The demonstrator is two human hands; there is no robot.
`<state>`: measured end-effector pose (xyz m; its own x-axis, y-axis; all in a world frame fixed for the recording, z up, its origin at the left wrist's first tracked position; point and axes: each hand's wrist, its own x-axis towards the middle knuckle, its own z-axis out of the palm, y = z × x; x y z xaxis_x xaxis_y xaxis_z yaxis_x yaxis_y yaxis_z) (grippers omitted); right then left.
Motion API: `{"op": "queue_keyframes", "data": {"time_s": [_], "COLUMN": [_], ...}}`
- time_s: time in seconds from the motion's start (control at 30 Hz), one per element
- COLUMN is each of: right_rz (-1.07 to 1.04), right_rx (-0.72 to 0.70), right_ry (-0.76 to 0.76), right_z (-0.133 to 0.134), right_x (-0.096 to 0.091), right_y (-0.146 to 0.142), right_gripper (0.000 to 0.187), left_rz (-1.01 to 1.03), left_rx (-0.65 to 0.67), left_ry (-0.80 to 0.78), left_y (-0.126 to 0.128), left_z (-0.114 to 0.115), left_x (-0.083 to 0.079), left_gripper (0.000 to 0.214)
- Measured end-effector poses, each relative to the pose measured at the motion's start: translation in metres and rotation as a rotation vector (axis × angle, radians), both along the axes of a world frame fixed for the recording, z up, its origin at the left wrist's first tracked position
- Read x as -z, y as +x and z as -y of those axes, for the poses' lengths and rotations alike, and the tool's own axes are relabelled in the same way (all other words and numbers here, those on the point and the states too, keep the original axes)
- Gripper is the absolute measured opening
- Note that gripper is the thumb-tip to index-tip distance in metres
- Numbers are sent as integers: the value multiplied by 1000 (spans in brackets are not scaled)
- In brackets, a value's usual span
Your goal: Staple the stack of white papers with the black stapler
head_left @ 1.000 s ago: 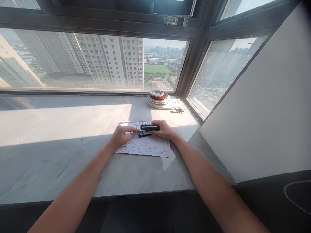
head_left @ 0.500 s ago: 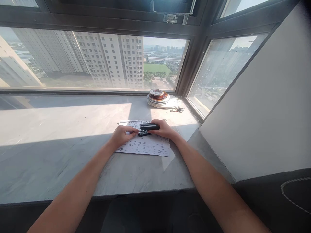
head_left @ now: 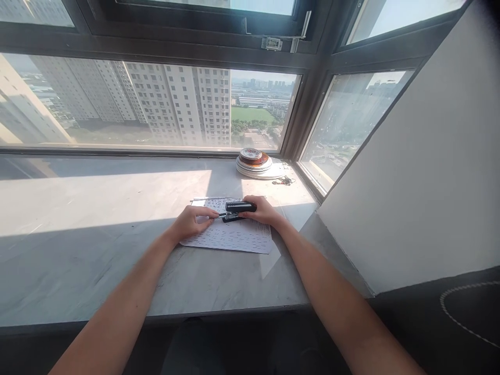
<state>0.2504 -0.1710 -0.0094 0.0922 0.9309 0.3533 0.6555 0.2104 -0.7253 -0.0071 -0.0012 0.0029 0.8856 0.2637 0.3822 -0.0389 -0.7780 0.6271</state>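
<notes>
A black stapler (head_left: pixel 241 207) is in my right hand (head_left: pixel 260 210), which grips its right end with the fingers closed round it. The top and base stand apart at the left end. From between them a thin dark piece, probably the staple tray, (head_left: pixel 221 215) sticks out to the left. My left hand (head_left: pixel 194 221) pinches the outer tip of this piece between thumb and forefinger. Below both hands lies a white sheet of paper (head_left: pixel 230 240) covered with rows of dark marks. Its upper part is partly hidden by the hands and stapler.
A stack of plates (head_left: pixel 253 165) stands in the window corner. Beside it lies a small tangled cord or string of beads (head_left: pixel 284 181). A thin white stick (head_left: pixel 211 198) lies along the paper's far edge. The grey stone sill (head_left: pixel 97 271) ends at a front edge.
My left hand has moved slightly left, away from the stapler, drawing the thin piece further out. My right hand stays on the stapler. The camera view has tilted up a little.
</notes>
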Motion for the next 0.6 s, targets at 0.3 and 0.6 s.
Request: {"op": "queue_keyframes", "data": {"time_s": [0.3,0.6], "right_rz": [-6,31], "right_rx": [29,-44], "right_ry": [5,25], "right_z": [0,3], "right_x": [0,-6], "right_y": [2,-10], "right_gripper": [30,27], "left_rz": [-55,-30], "left_rx": [-28,-14], "left_ry": [-31,-105], "left_y": [-7,4], "left_z": [-2,3], "left_x": [-2,8], "left_gripper": [33,33]}}
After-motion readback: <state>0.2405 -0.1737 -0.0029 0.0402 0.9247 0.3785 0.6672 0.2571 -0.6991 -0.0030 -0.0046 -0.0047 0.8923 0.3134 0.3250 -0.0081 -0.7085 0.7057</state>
